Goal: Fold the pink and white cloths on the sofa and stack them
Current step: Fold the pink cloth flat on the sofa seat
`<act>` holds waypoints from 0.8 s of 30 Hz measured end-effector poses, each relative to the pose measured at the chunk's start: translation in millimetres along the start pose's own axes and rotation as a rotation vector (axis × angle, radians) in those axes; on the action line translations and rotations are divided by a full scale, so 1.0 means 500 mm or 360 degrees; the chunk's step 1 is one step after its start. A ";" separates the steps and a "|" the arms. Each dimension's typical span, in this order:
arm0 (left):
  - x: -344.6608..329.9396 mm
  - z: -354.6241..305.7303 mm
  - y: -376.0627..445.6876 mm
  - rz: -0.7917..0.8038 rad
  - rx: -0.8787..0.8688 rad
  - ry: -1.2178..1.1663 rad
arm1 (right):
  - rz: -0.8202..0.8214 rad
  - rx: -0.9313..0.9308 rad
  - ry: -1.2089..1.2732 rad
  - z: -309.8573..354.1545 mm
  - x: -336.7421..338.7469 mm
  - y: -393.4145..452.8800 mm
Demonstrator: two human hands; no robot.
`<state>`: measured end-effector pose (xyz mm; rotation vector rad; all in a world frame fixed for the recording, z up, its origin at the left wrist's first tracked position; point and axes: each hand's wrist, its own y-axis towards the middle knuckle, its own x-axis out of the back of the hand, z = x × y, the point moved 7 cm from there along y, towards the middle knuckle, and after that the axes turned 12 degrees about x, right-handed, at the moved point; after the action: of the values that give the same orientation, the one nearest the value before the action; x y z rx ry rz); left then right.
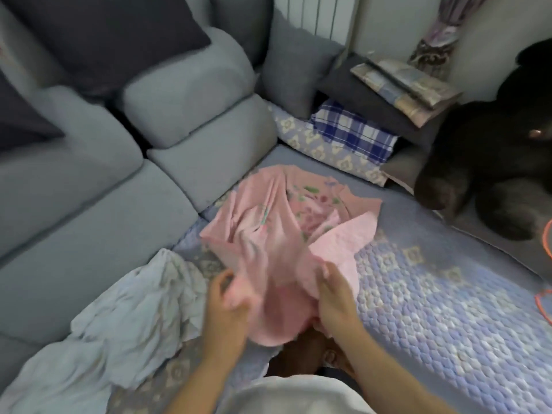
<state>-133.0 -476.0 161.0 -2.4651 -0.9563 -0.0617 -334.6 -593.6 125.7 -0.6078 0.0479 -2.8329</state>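
Observation:
A pink cloth [277, 222] with a printed pattern lies crumpled on the quilted lilac sofa cover [433, 294], its near end lifted toward me. My left hand [227, 303] grips a bunched edge of the pink cloth on its left side. My right hand [334, 297] holds the cloth's right side, fingers curled into the fabric. A white cloth [128, 318] lies rumpled on the sofa seat to the left of my hands, untouched.
Grey sofa cushions [185, 94] rise at the back and left. A blue checked cloth [355, 132], a patterned pillow and stacked dark cushions sit at the back right. A large dark plush toy [490, 162] lies at the right edge.

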 end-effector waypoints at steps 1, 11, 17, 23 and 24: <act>-0.028 0.040 -0.004 0.0054 0.0155 -0.0090 | 0.0173 0.0080 -0.0023 0.007 -0.040 -0.020; -0.060 0.105 -0.078 0.0113 0.0596 -0.0397 | 0.0490 0.0351 -0.0647 0.053 -0.077 -0.119; -0.046 0.089 -0.083 -0.0025 0.0177 0.0066 | 0.0367 0.0676 -0.0726 0.054 -0.075 -0.142; -0.006 0.076 -0.070 -0.0313 0.0076 0.0149 | 0.0080 0.0813 -0.0748 0.073 -0.050 -0.136; -0.003 0.075 -0.069 -0.0341 0.0080 0.0172 | 0.0053 0.0825 -0.0747 0.075 -0.046 -0.134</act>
<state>-161.3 -438.0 142.4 -2.2804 -1.1555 -0.2374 -314.3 -522.2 156.4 -1.0907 -0.7191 -2.4378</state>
